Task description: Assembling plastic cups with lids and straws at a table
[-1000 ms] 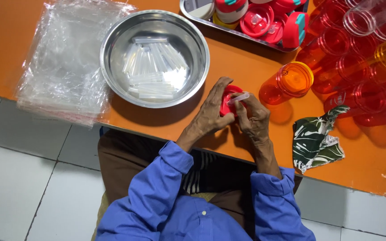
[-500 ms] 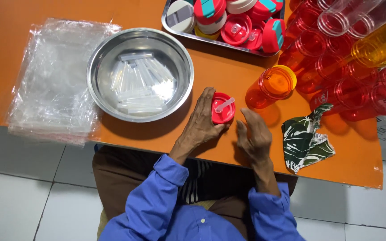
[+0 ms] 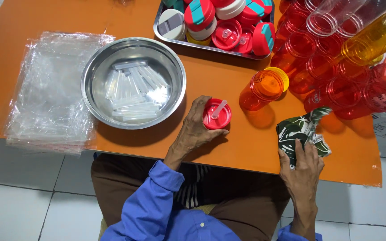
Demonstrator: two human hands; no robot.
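Observation:
My left hand [image 3: 195,128] grips a red bottle lid [image 3: 216,114] with a clear straw piece standing in its middle, resting on the orange table [image 3: 228,80]. My right hand [image 3: 303,163] rests on a green leaf-patterned cloth [image 3: 302,131] near the table's front edge. An orange bottle with a yellow rim [image 3: 264,88] lies on its side just right of the lid, untouched.
A steel bowl [image 3: 95,73] holding several clear straw pieces sits left of the lid. A stack of clear plastic bags [image 3: 50,93] lies at the far left. A metal tray [image 3: 166,33] of red, white and teal lids stands at the back. Many red bottles [image 3: 336,67] pile at right.
Both hands were together on the red lid. My right hand has let go and moved right onto the patterned cloth, while my left hand keeps the lid on the table.

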